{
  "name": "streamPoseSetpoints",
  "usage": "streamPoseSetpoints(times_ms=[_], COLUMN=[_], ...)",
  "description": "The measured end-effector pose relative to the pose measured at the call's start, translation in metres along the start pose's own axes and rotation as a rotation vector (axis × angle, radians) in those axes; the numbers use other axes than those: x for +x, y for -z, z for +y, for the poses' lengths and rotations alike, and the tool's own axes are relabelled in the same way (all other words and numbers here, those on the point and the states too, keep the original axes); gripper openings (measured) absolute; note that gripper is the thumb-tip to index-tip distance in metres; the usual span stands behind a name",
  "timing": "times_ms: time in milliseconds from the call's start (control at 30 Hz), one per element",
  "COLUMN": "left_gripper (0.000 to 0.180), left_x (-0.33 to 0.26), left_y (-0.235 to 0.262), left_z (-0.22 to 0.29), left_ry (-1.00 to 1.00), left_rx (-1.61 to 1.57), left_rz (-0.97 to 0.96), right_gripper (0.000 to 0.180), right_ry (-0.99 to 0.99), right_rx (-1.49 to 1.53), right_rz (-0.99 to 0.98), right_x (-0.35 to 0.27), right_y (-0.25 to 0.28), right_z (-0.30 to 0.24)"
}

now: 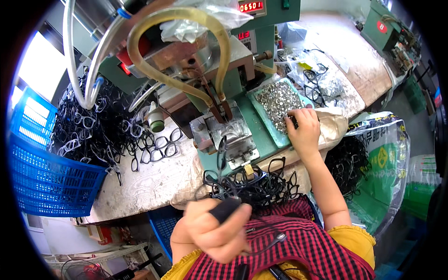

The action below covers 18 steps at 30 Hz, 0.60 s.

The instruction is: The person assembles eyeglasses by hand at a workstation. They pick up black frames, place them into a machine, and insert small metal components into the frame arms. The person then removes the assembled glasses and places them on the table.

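My left hand [217,231], smeared by motion, is closed in front of the apron, with a black band or sleeve [226,210] at its fingers. A slim black eyeglass frame [222,154], seen edge-on, runs up from it to the metal jig of the bench machine [233,133]. My right hand [305,128] reaches over the right edge of a pale green tray [281,141] of small shiny metal parts [278,100]. Its fingertips are drawn together at the parts; what they pinch is too small to tell. Several black eyeglass frames [261,186] lie heaped between my hands and the machine.
A blue basket [56,177] and a large pile of black frames [86,126] stand at left. Yellowish hoses [224,46] arch over the machine. At right, a woven sack [382,172] holds more dark frames. Plastic bags [298,67] lie behind the tray.
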State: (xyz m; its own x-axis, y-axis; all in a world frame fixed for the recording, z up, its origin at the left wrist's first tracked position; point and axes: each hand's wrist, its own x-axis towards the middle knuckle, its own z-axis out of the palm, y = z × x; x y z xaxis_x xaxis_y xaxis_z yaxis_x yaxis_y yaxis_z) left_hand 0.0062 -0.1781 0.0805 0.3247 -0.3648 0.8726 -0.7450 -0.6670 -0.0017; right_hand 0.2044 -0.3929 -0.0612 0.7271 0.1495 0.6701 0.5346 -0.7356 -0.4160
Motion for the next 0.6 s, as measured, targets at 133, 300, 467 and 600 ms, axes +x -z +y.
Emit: streamPoseSetpoints(times_ms=[133, 300, 467, 600], left_gripper=[0.020, 0.023, 0.031, 0.028], left_x=[0.008, -0.010, -0.041, -0.049], left_y=[-0.003, -0.044, -0.064, -0.068], left_z=[-0.004, -0.049, -0.064, -0.069], left_ry=[-0.236, -0.300, -0.092, -0.079], left_rx=[-0.144, -0.081, -0.093, -0.124], left_rz=[-0.147, -0.068, -0.035, 0.036], right_gripper=[0.011, 0.011, 0.008, 0.006], right_ry=[-0.024, -0.029, -0.112, -0.163], right_rx=[0.020, 0.026, 0.210, 0.225], right_rz=[0.014, 0.030, -0.040, -0.011], right_x=[0.005, 0.023, 0.033, 0.039], right_y=[-0.006, -0.010, -0.003, -0.005], right_z=[0.000, -0.009, -0.002, 0.010])
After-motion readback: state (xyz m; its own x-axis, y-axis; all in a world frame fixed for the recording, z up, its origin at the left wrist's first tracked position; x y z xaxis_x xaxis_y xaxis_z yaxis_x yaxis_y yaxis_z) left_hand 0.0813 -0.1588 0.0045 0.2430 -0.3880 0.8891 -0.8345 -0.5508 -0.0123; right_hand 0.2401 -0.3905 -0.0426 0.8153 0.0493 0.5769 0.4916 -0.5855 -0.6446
